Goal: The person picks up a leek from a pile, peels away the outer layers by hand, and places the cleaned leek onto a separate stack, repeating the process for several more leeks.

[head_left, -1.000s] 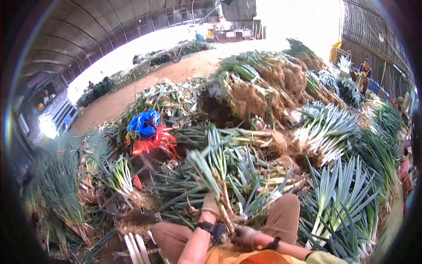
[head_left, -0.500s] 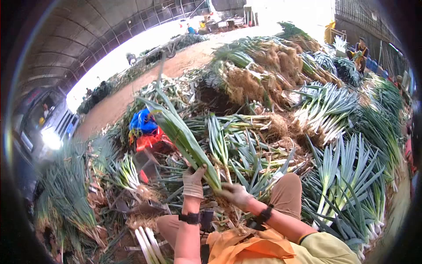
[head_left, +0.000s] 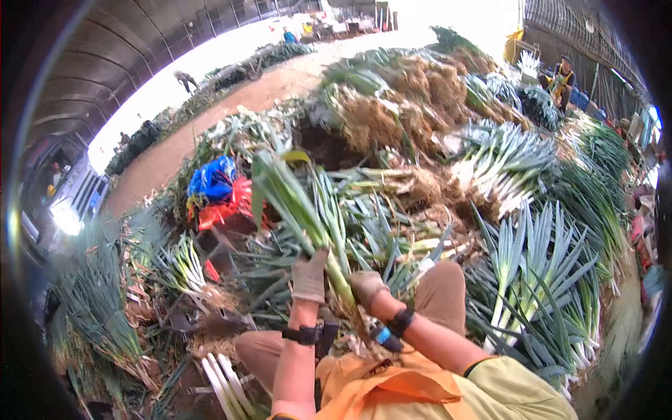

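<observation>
I hold a leek [head_left: 294, 196] upright in front of me, its green leaves fanning up and to the left. My gloved left hand [head_left: 309, 276] grips the stalk on its left side. My gloved right hand [head_left: 365, 287] closes on the pale lower stalk just to the right. Each wrist carries a dark band. My knees in brown trousers [head_left: 444, 294] flank the leek, and an orange apron [head_left: 378, 388] lies over my lap.
Heaps of leeks with earthy roots [head_left: 413, 105] fill the ground ahead; trimmed leeks [head_left: 539, 280] lie at my right. Blue and red bags [head_left: 217, 192] sit at left. A truck [head_left: 59, 196] stands far left. A seated person [head_left: 562, 77] works at the back right.
The leek went from lying low by my lap to held upright; my hands rose with it and closed together on its lower stalk, and its leaves now lean less to the left.
</observation>
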Tool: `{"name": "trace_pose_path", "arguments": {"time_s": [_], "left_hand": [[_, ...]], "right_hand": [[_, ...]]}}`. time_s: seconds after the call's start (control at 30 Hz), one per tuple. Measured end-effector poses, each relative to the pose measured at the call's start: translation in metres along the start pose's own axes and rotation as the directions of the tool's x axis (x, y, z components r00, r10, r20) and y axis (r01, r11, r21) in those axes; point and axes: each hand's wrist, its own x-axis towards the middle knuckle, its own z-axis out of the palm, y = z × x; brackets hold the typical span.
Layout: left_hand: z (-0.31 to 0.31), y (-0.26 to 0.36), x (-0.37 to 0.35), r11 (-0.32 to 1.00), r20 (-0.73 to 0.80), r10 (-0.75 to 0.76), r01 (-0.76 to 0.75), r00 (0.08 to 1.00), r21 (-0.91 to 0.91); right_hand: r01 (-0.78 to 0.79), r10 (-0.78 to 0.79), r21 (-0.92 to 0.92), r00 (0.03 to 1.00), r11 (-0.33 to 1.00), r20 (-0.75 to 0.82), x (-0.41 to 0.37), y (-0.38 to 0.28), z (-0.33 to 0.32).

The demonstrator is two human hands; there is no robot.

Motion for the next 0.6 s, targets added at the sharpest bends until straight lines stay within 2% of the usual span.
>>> {"name": "trace_pose_path", "arguments": {"time_s": [0.03, 0.1, 0.13, 0.17, 0.2, 0.27, 0.3, 0.33, 0.37, 0.4, 0.43, 0.47, 0.5, 0.53, 0.57, 0.6], "left_hand": [[0.0, -0.002, -0.001, 1.0, 0.07, 0.016, -0.015, 0.997, -0.021], [-0.001, -0.001, -0.004, 0.991, 0.17, 0.053, -0.031, 0.984, -0.129], [-0.001, 0.003, -0.007, 0.975, 0.194, 0.084, -0.041, 0.977, -0.218], [-0.004, -0.001, -0.005, 0.966, 0.231, 0.117, -0.056, 0.966, -0.254], [-0.006, -0.007, -0.007, 0.966, 0.225, 0.105, -0.046, 0.969, -0.253], [-0.01, -0.018, -0.005, 0.945, 0.254, 0.076, 0.012, 0.964, -0.326], [-0.015, -0.024, -0.004, 0.965, 0.31, 0.067, 0.018, 0.948, -0.263], [-0.016, -0.032, -0.005, 0.965, 0.31, 0.062, 0.023, 0.949, -0.261], [-0.016, -0.035, -0.009, 0.951, 0.328, 0.06, 0.046, 0.943, -0.306], [-0.016, -0.034, -0.014, 0.934, 0.347, 0.063, 0.067, 0.936, -0.35], [-0.019, -0.03, -0.021, 0.932, 0.357, -0.001, 0.13, 0.934, -0.339], [-0.019, -0.03, -0.028, 0.932, 0.356, 0.007, 0.123, 0.935, -0.34], [-0.019, -0.028, -0.033, 0.976, 0.301, 0.212, -0.185, 0.93, -0.116], [-0.022, -0.028, -0.033, 0.933, 0.267, 0.337, -0.359, 0.903, 0.034], [-0.024, -0.028, -0.034, 0.843, 0.228, 0.457, -0.5, 0.86, 0.196], [-0.026, -0.047, -0.023, 0.964, 0.211, 0.267, -0.26, 0.94, -0.059]], "right_hand": [[-0.115, 0.086, 0.348, 0.992, 0.93, 0.098, 0.0, 0.013, 0.016], [-0.272, 0.145, 0.632, 0.958, 0.726, 0.246, -0.012, 0.023, 0.039], [-0.48, 0.288, 0.526, 0.867, 0.702, 0.407, -0.017, 0.027, 0.046], [-0.656, 0.421, 0.387, 0.732, 0.648, 0.536, -0.023, 0.028, 0.051], [-0.66, 0.417, 0.381, 0.725, 0.648, 0.547, -0.031, 0.031, 0.052], [-0.403, 0.335, 0.083, 0.843, 0.911, 0.42, -0.046, 0.046, 0.045], [-0.305, 0.251, 0.108, 0.904, 0.946, 0.346, -0.049, 0.046, 0.037], [-0.216, 0.1, 0.476, 0.961, 0.853, 0.256, -0.057, 0.046, 0.03], [-0.305, -0.002, 0.801, 0.934, 0.516, 0.357, -0.064, 0.039, 0.019], [-0.386, -0.137, 0.92, 0.91, 0.062, 0.391, -0.069, 0.034, 0.013], [-0.222, -0.201, 0.974, 0.953, 0.053, 0.228, -0.072, 0.024, 0.022], [-0.174, -0.204, 0.974, 0.958, 0.146, 0.202, -0.075, 0.021, 0.031], [-0.125, -0.206, 0.963, 0.963, 0.237, 0.175, -0.077, 0.012, 0.029], [-0.241, -0.12, 0.937, 0.953, 0.253, 0.277, -0.078, 0.002, 0.024], [-0.192, -0.107, 0.962, 0.971, 0.191, 0.215, -0.079, -0.009, 0.019], [-0.238, -0.129, 0.971, 0.962, 0.034, 0.24, -0.079, -0.009, 0.024]]}}
